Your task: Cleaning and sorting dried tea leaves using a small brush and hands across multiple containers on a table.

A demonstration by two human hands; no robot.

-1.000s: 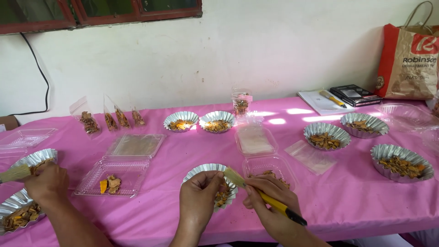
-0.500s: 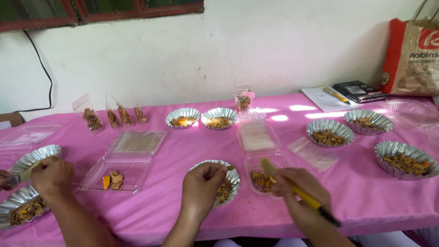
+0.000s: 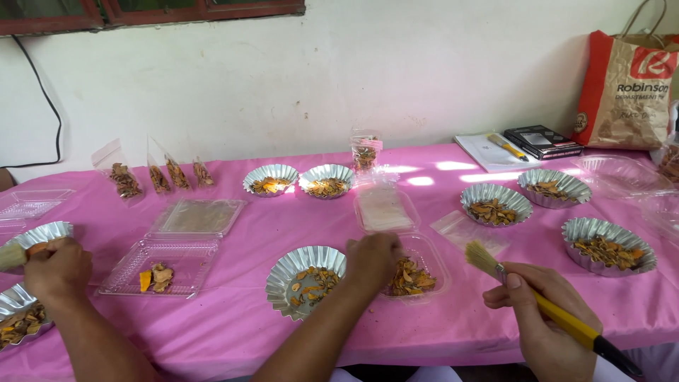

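Left hand (image 3: 373, 256) rests, fingers curled, on the rim between the fluted foil tin (image 3: 305, 280) and the clear plastic clamshell (image 3: 417, 269) at its 3 o'clock; whether it pinches anything cannot be told. Right hand (image 3: 544, 318) is clamped on a yellow-handled brush (image 3: 523, 290), bristles raised. Dried orange-brown pieces (image 3: 409, 277) fill the clamshell; a few remain in the tin. At 9 o'clock, another person's hand (image 3: 56, 267) works a second tin (image 3: 42, 235).

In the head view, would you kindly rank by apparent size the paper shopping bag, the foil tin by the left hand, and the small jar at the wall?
1. Paper shopping bag
2. Foil tin, though it sits nearer the camera
3. Small jar
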